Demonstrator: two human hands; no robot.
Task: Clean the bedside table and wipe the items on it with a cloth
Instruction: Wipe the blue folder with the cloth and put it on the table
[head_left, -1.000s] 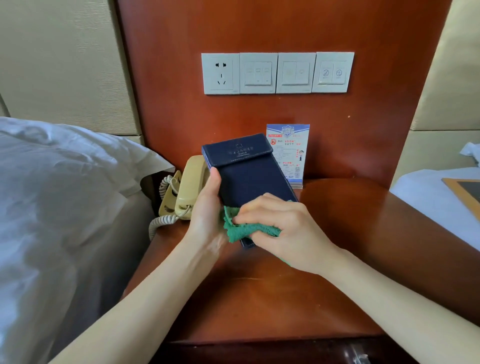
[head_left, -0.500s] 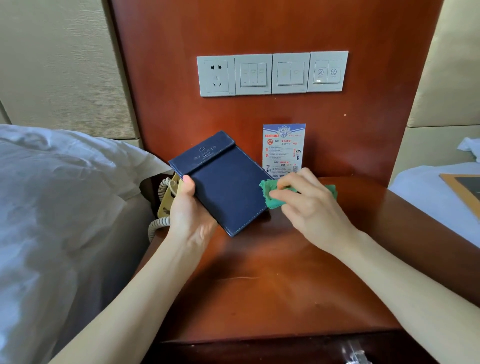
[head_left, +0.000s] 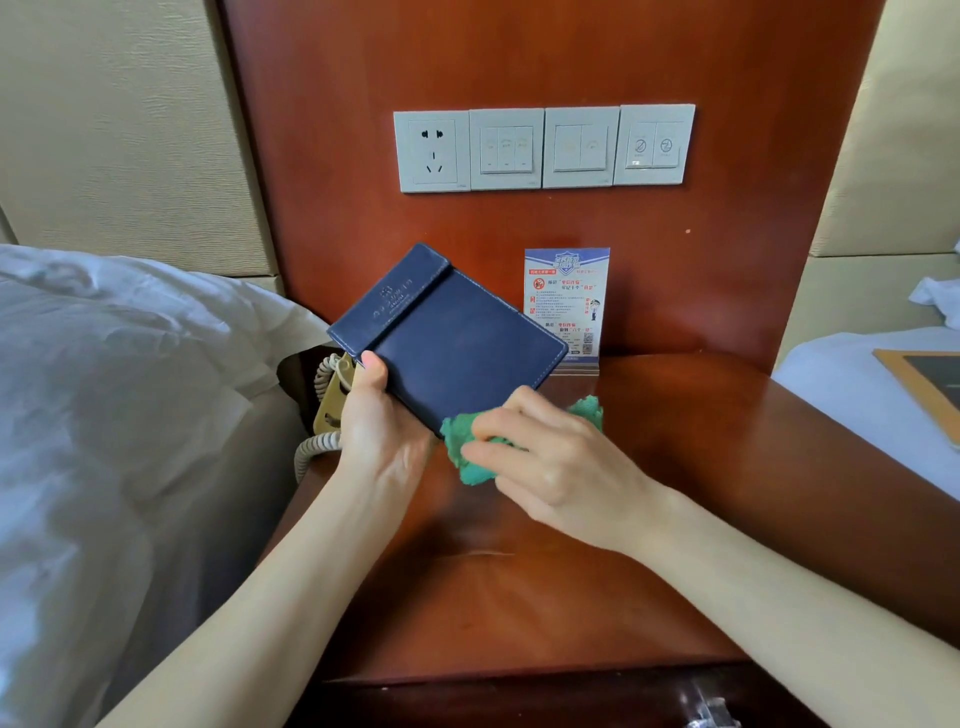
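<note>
**Cloth back at the pad's near corner**

Nearest, bare wood along the table's (head_left: 519, 623) front edge, both forearms crossing it.

Just beyond, right hand (head_left: 550, 462) bunched around the green cloth (head_left: 467, 457), fingers curled over it, cloth pressed to the near lower corner of the blue pad (head_left: 452, 343). Half a second ago working the pad's right edge, up by the card; now drawn down and leftward to that corner. Reads as strokes covering the face edge by edge, the wipe of this item likely well along but not closed out.

Left hand (head_left: 379, 431) gripping the pad from its left side, thumb lying on the front face, remaining fingers hidden behind. Pad held tilted above the table's left half, clear of the wood, flap end up and to the left, much the same tilt as half a second ago, more canted than a second ago.

Behind the pad, at the table's left edge, beige phone (head_left: 332, 410) with coiled cord, mostly hidden. At the back edge, card (head_left: 566, 306) standing upright against the wall panel. No sign either is wiped yet, nor the tabletop itself: judged, plenty of task left.

Above, row of switches (head_left: 543, 148) on the panel. Bedding at left, another bed at right.
</note>
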